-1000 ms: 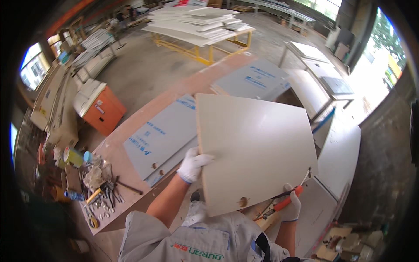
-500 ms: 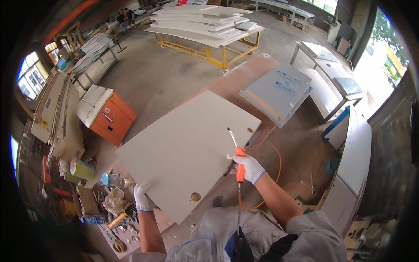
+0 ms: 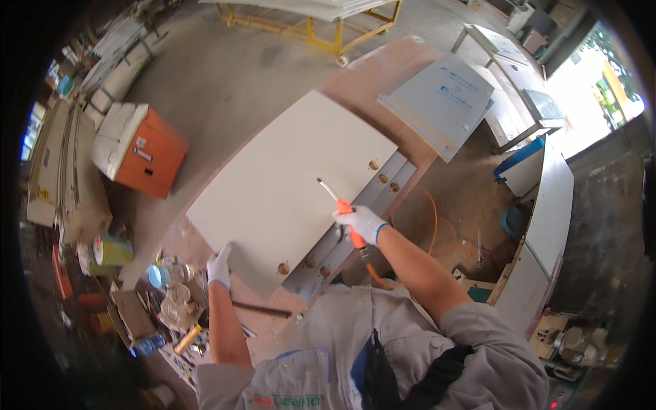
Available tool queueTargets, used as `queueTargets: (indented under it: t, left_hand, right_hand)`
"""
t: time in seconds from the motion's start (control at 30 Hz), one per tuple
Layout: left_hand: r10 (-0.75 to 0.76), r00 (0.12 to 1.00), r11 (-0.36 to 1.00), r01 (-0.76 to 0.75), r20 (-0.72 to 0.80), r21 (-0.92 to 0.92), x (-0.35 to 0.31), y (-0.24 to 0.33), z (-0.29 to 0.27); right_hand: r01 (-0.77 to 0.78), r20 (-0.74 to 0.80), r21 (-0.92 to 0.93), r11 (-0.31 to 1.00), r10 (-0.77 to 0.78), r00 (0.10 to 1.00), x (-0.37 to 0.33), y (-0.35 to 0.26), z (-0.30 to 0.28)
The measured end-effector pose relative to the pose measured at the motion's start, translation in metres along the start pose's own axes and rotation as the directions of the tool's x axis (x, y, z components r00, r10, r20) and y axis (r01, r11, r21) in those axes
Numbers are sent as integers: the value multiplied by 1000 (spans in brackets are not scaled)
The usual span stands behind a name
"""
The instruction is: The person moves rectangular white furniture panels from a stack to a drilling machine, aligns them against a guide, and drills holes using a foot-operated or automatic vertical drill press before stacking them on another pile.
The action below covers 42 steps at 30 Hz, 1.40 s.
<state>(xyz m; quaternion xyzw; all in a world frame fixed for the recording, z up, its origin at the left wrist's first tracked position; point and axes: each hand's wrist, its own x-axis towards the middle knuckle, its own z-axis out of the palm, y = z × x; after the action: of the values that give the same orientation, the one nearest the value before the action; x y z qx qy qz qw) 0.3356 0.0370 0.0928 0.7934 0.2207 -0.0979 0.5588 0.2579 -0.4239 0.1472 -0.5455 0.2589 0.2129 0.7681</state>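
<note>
A white rectangular panel (image 3: 294, 171) with round holes near its right edge lies in front of me. It rests on grey panels (image 3: 389, 179) with similar holes, whose edges stick out along its right side. My right hand (image 3: 362, 224), in a white glove, is closed round an orange air blow gun (image 3: 345, 208). Its thin metal nozzle points away and left, above the panel. An orange hose (image 3: 377, 275) runs from the handle's lower end. My left hand (image 3: 219, 268), also gloved, is at the panel's near left edge, its fingers stretched along it.
At left, an orange and white cabinet (image 3: 152, 160) stands on the floor. Tools, a jar (image 3: 159, 275) and a cardboard box (image 3: 132, 316) clutter the near left. Blue-grey panels (image 3: 444, 102) lie at the far right of the reddish table (image 3: 389, 65). A yellow-framed stand (image 3: 311, 29) is beyond.
The white panel has shifted left across the stack, uncovering the edges of the panels beneath. My right hand has moved left with the blow gun. The view has tilted downward.
</note>
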Motion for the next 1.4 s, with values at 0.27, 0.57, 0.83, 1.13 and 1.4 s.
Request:
queueTargets:
  t: [0.27, 0.57, 0.83, 1.13, 1.4]
  left_hand:
    - [635, 639, 319, -728, 433, 607, -124, 35, 107]
    - [634, 601, 208, -738, 486, 642, -121, 17, 125]
    - [645, 532, 98, -770, 549, 631, -129, 20, 129]
    - [791, 337, 55, -871, 512, 488, -128, -19, 119]
    - [738, 387, 76, -862, 552, 502, -140, 83, 316]
  right_hand:
    - [21, -515, -337, 941, -203, 833, -111, -14, -105]
    - [-338, -362, -904, 262, -49, 931, -210, -19, -51]
    - [-404, -535, -651, 643, -10, 845, -243, -4, -126]
    - [-325, -384, -238, 915, 219, 897, -287, 80, -238]
    - [-117, -430, 175, 978, 183, 884, -304, 79, -301]
